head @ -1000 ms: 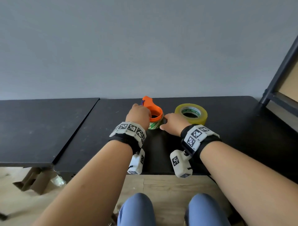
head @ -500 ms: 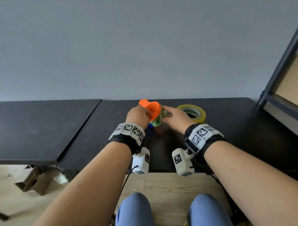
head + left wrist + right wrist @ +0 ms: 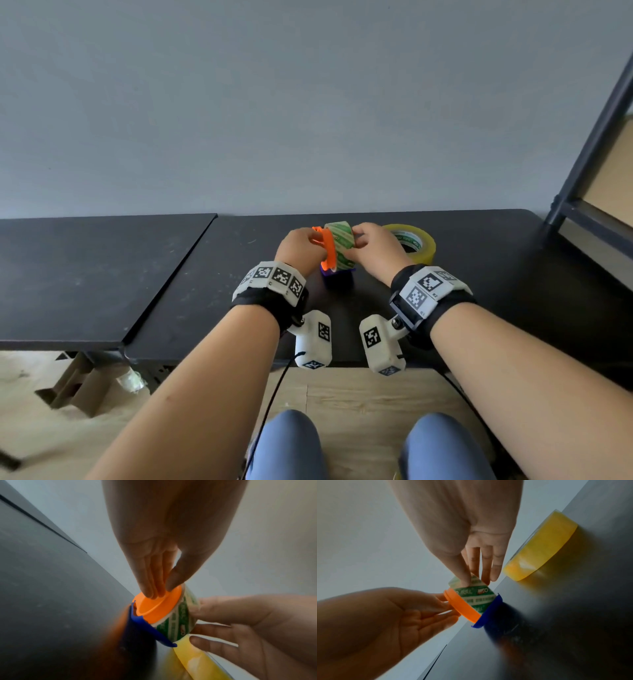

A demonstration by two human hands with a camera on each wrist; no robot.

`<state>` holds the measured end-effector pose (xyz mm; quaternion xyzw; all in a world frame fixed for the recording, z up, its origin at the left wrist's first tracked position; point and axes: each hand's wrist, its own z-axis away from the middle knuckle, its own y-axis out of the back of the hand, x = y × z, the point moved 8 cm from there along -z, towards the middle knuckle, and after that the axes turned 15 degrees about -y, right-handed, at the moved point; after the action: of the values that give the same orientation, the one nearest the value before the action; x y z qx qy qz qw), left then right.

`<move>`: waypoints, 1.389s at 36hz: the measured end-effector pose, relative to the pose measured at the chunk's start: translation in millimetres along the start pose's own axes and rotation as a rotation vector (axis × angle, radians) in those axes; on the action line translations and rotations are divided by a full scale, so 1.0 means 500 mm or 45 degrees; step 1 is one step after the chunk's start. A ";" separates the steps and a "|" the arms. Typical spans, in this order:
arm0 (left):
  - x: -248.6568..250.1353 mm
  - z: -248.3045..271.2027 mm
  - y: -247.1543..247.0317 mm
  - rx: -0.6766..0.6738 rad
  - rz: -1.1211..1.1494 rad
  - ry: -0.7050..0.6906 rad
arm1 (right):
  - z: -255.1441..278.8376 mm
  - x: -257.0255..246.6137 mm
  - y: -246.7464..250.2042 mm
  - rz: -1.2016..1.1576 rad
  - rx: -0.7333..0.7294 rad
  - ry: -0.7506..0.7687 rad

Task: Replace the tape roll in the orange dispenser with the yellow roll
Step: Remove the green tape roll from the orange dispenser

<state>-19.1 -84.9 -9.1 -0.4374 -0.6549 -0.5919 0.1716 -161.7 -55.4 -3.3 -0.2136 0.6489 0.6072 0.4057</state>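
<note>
left hand (image 3: 159, 563) pinches orange dispenser (image 3: 157, 605); right hand (image 3: 471, 540) grips green roll (image 3: 477, 596); wrist views reveal blue blade guard (image 3: 147, 628).

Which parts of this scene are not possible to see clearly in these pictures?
- Dispenser core, every view: the green-printed roll covers it.
- Yellow roll, head view: right hand hides its near-left part.
- Blue blade piece, left wrist view: its lower part is blurred and dark.

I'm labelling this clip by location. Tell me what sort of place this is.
Probably a plain workroom or recording setup: two bare black tables pushed against an empty grey wall, a dark metal rack at the right, and a wood-look floor.
</note>
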 end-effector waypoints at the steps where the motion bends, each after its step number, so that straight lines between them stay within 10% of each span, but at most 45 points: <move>1: 0.000 -0.001 0.004 0.040 0.038 0.006 | 0.001 0.000 -0.001 -0.016 -0.007 0.002; 50: 0.016 0.006 0.033 0.254 -0.224 -0.039 | 0.019 -0.021 0.021 -0.127 0.111 -0.022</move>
<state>-9.9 -80.5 6.1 -0.3681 -0.7490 -0.5297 0.1516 -161.1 -46.9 12.2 -0.2225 0.6599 0.5590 0.4500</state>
